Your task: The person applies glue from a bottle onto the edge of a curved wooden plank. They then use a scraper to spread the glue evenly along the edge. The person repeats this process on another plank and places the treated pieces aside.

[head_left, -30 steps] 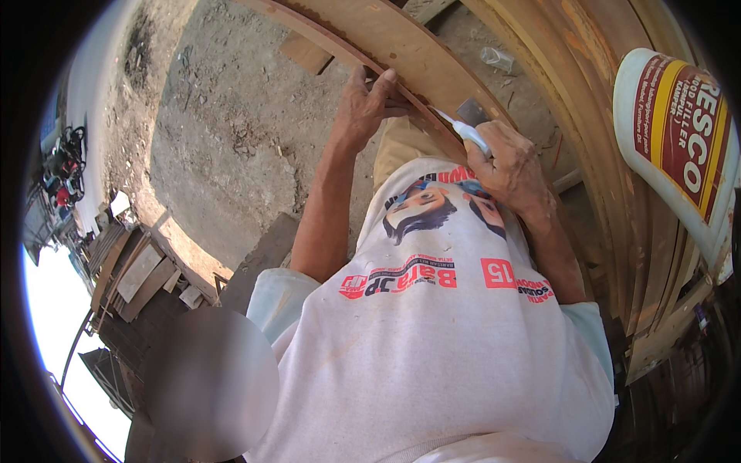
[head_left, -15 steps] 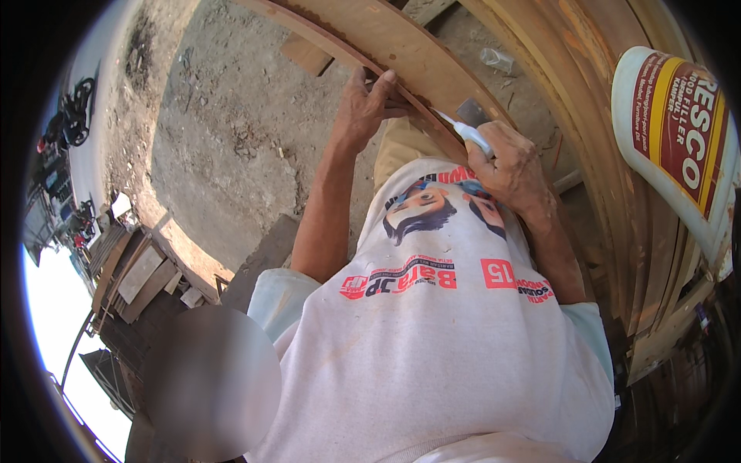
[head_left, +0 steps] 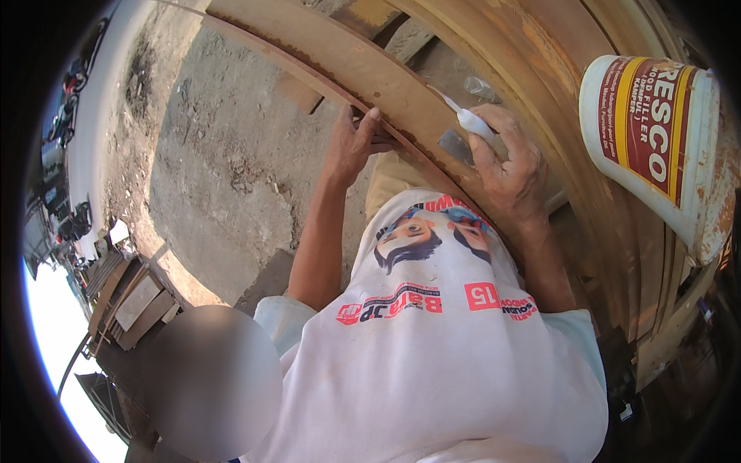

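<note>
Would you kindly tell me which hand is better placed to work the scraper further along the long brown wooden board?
Right, probably: the right hand already holds the white-handled metal scraper against the long brown wooden board, while the left hand only steadies its edge.

Bare dirt ground (head_left: 224, 185), stained. Curved wooden frame (head_left: 363, 65) stands on it; small wood offcut (head_left: 297, 91) beside.

Sunlit, seemingly concrete ground (head_left: 224, 193)
</note>
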Demonstrator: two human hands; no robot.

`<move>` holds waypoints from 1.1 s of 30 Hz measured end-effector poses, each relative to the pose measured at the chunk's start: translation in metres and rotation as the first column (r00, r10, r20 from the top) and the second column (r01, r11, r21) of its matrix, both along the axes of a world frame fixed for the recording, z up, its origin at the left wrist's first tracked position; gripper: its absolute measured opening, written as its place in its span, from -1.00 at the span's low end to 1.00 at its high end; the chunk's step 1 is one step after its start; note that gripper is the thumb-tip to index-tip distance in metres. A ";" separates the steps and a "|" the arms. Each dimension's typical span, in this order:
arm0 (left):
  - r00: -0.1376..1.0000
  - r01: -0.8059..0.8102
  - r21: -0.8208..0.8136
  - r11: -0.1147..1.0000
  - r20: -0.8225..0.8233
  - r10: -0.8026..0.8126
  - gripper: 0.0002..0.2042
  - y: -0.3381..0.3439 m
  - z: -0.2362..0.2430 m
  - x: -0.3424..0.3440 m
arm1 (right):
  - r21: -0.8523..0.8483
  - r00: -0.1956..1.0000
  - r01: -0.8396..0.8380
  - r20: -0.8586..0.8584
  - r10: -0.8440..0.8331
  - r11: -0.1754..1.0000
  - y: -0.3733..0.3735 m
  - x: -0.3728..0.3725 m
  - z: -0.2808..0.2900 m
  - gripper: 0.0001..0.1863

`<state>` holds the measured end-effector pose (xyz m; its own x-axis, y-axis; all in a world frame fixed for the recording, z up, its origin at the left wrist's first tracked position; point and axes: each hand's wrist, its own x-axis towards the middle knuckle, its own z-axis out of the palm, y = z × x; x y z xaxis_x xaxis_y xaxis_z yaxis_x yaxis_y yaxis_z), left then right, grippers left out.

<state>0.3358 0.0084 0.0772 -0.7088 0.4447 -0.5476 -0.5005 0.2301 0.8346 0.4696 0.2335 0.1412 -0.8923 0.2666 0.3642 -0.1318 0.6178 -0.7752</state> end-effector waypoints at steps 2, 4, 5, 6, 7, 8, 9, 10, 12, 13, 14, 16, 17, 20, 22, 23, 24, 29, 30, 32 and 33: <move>1.000 -0.002 0.009 1.000 -0.004 0.002 -0.47 0.000 -0.001 -0.001 | 0.123 0.988 0.075 -0.146 -0.057 0.990 0.005 -0.025 0.018 -0.62; 1.000 0.007 0.032 0.999 -0.011 -0.007 -0.46 0.001 -0.001 -0.002 | 0.174 0.954 0.166 -0.276 -0.113 0.971 0.014 -0.050 0.031 -0.62; 1.000 0.020 0.052 0.998 -0.015 -0.019 -0.46 0.000 -0.001 -0.002 | 0.168 0.932 0.216 -0.330 -0.151 0.962 0.021 -0.065 0.033 -0.64; 0.999 0.035 0.075 0.997 -0.020 -0.034 -0.46 0.000 -0.002 -0.002 | 0.163 0.904 0.268 -0.383 -0.189 0.949 0.029 -0.080 0.036 -0.65; 1.000 0.023 0.065 0.998 -0.021 -0.021 -0.45 -0.001 -0.003 -0.003 | 0.109 0.872 0.325 -0.418 -0.253 0.939 0.030 -0.103 0.041 -0.73; 1.000 0.023 0.060 0.998 -0.018 -0.022 -0.44 0.002 -0.001 -0.003 | 0.058 0.834 0.390 -0.445 -0.326 0.919 0.035 -0.121 0.050 -0.80; 1.000 0.007 0.043 0.999 -0.013 -0.006 -0.44 -0.002 0.000 0.000 | 0.094 0.828 0.424 -0.443 -0.343 0.901 0.045 -0.134 0.052 -0.80; 1.000 0.004 0.058 0.998 -0.019 -0.003 -0.44 -0.004 -0.001 0.002 | 0.131 0.822 0.459 -0.438 -0.364 0.879 0.056 -0.144 0.052 -0.81; 0.999 0.023 0.090 0.996 -0.025 -0.021 -0.44 0.003 -0.001 -0.001 | 0.212 0.814 0.538 -0.382 -0.437 0.816 0.080 -0.151 0.052 -0.80; 0.999 0.021 0.077 0.997 -0.035 -0.018 -0.44 0.002 -0.002 -0.001 | 0.252 0.818 0.558 -0.328 -0.473 0.790 0.088 -0.153 0.048 -0.80; 0.999 0.016 0.068 0.998 -0.044 -0.013 -0.44 0.002 -0.004 0.000 | 0.297 0.818 0.572 -0.276 -0.505 0.764 0.093 -0.155 0.045 -0.79; 0.999 0.009 0.061 0.998 -0.044 -0.007 -0.45 0.001 -0.006 0.001 | 0.276 0.828 0.560 -0.236 -0.510 0.781 0.096 -0.156 0.038 -0.77; 0.999 0.004 0.060 0.998 -0.035 -0.002 -0.45 0.000 -0.006 0.002 | 0.264 0.832 0.553 -0.215 -0.511 0.790 0.096 -0.156 0.038 -0.76; 1.000 0.005 0.037 0.999 -0.020 -0.005 -0.46 -0.002 -0.010 0.000 | 0.219 0.845 0.533 -0.083 -0.529 0.817 0.094 -0.155 0.044 -0.74; 1.000 0.006 0.029 1.000 -0.016 -0.005 -0.47 -0.002 -0.011 0.000 | 0.246 0.825 0.566 -0.170 -0.540 0.787 0.098 -0.158 0.032 -0.75; 1.000 0.002 0.030 1.000 -0.016 -0.001 -0.48 -0.001 -0.011 0.000 | 0.256 0.813 0.582 -0.215 -0.541 0.772 0.098 -0.159 0.031 -0.75; 1.000 -0.002 0.032 0.999 -0.016 0.002 -0.48 -0.001 -0.011 0.000 | 0.262 0.811 0.585 -0.192 -0.553 0.767 0.098 -0.158 0.031 -0.74; 1.000 0.019 0.040 0.999 -0.018 -0.018 -0.48 0.001 -0.012 -0.003 | 0.322 0.796 0.605 -0.276 -0.539 0.728 0.100 -0.152 0.029 -0.64; 1.000 0.021 0.042 0.999 -0.018 -0.021 -0.48 0.002 -0.012 -0.003 | 0.354 0.792 0.610 -0.303 -0.530 0.709 0.096 -0.145 0.028 -0.60; 0.999 0.028 0.056 0.998 -0.027 -0.026 -0.47 0.002 -0.015 -0.005 | 0.416 0.791 0.612 -0.348 -0.503 0.673 0.067 -0.118 0.040 -0.51; 0.999 0.028 0.061 0.998 -0.030 -0.026 -0.47 0.000 -0.017 -0.004 | 0.411 0.834 0.550 -0.320 -0.449 0.727 0.053 -0.099 0.036 -0.57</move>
<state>0.3321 0.0088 0.0599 -0.7113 0.4965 -0.4976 -0.4697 0.1909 0.8619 0.3706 0.2869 0.1777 -0.5800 0.4060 0.7062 0.1924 0.9107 -0.3655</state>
